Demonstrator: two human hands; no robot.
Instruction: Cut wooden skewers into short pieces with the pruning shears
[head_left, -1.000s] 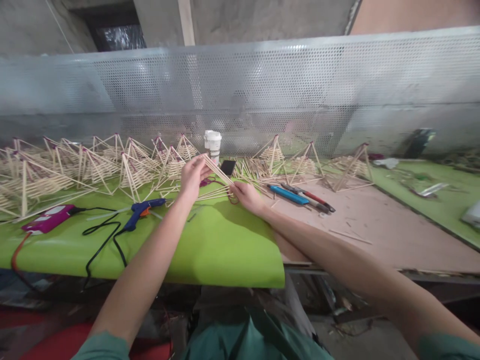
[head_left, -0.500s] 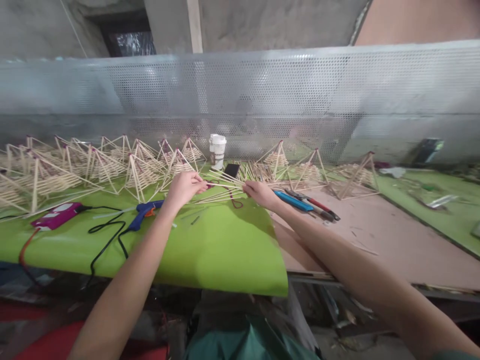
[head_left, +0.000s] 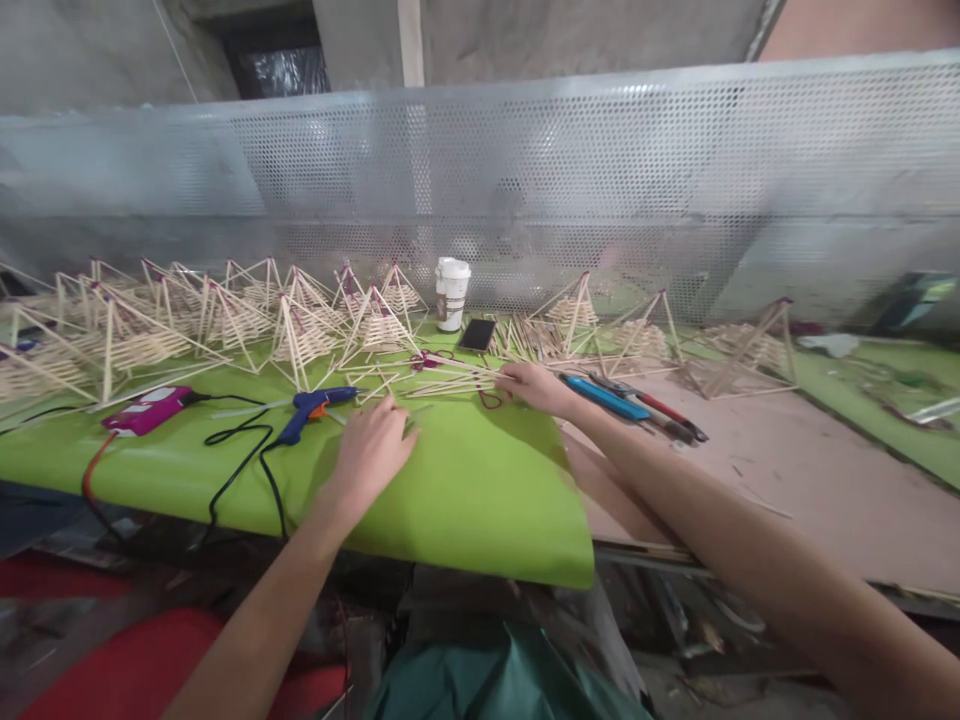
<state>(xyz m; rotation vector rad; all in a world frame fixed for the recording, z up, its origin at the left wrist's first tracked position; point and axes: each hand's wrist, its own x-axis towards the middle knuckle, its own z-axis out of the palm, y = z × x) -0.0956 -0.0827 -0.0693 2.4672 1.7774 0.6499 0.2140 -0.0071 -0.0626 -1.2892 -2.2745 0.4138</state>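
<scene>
Your left hand [head_left: 371, 450] lies flat on the smooth green sheet [head_left: 480, 500], fingers loosely spread and empty, near the blue glue gun [head_left: 315, 403]. Your right hand [head_left: 534, 387] touches the thin wooden stick frame [head_left: 442, 377], which lies flat. You cannot tell whether its fingers pinch it. The sheet lies bare toward its near edge.

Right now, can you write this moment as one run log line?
left hand: open, over green sheet, near glue gun | right hand: on stick frame end, grip unclear
</scene>
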